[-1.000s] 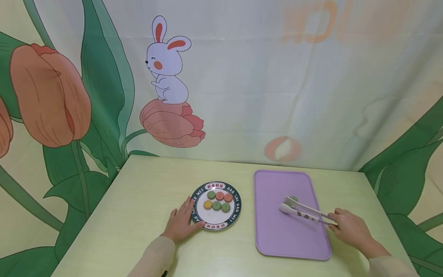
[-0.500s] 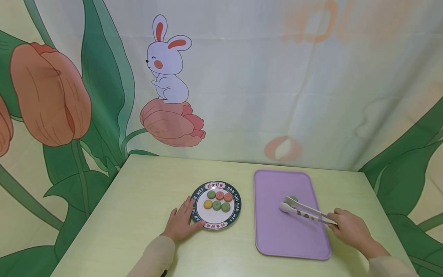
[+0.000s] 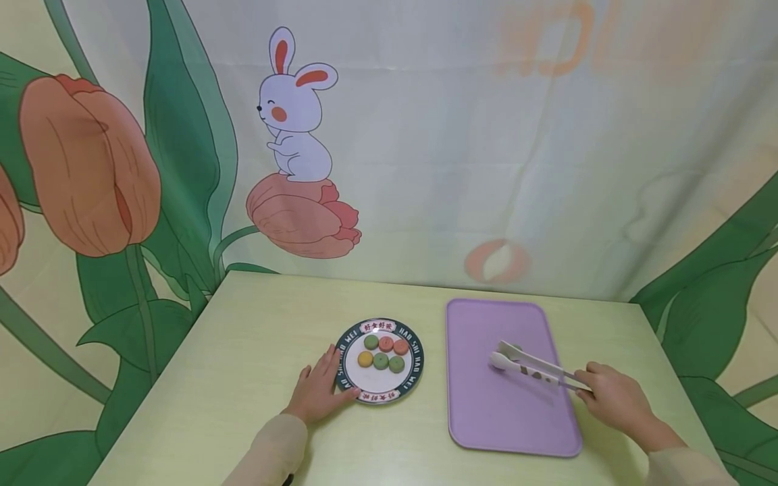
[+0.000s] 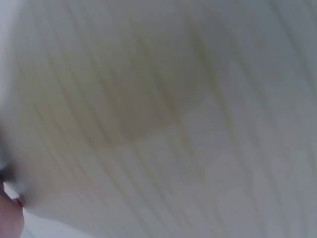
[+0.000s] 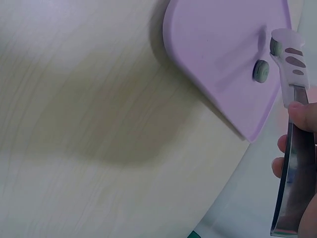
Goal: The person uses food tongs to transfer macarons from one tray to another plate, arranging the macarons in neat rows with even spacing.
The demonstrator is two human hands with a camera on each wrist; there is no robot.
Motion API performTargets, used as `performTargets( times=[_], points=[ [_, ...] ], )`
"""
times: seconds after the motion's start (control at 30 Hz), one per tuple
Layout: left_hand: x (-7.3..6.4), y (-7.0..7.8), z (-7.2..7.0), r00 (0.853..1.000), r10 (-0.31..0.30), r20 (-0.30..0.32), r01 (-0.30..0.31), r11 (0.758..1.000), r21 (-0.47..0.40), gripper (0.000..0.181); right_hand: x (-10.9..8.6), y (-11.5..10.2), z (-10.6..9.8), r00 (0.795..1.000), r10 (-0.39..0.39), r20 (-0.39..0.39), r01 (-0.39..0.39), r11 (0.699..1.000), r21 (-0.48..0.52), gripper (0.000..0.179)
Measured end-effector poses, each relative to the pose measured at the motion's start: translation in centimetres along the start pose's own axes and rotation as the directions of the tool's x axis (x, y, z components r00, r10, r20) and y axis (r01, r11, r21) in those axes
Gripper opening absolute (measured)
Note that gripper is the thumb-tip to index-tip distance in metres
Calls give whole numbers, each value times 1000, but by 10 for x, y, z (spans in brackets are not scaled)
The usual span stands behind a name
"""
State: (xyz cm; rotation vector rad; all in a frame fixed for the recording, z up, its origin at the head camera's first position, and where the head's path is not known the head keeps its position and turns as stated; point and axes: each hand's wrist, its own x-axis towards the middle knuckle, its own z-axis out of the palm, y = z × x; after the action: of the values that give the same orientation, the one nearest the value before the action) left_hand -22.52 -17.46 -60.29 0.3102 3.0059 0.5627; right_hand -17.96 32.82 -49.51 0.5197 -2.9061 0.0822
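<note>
My left hand (image 3: 317,391) rests beside the round plate (image 3: 415,368), its fingers fairly straight and touching the rim, with the thumb over the rim's front. Several small green, pink and yellow discs (image 3: 380,361) lie on the plate. My right hand (image 3: 616,398) grips metal tongs (image 3: 535,368) with white, spotted tips, held over the purple tray (image 3: 510,418). In the right wrist view a green disc (image 5: 276,47) shows at the tongs' tips. Another green disc (image 5: 261,71) lies on the tray. The left wrist view holds mostly blurred tabletop, and the plate is hidden there.
The pale wood-grain table (image 3: 261,324) ends at a hanging cloth (image 3: 413,169) printed with a rabbit and tulips. Bare tabletop separates the plate from the tray. The tray has a low raised rim.
The far arm of the tongs has shifted slightly upward at its tip and covers more of the green disc in the head view. The left hand and plate stay put.
</note>
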Motion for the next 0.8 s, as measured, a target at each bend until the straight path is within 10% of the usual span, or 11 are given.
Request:
performTargets(
  times=[0.8],
  points=[
    [-1, 2, -2, 1000, 3, -20, -4, 1000, -17, 94, 14, -18, -5, 999, -36, -38, 36, 999, 6, 16]
  ],
)
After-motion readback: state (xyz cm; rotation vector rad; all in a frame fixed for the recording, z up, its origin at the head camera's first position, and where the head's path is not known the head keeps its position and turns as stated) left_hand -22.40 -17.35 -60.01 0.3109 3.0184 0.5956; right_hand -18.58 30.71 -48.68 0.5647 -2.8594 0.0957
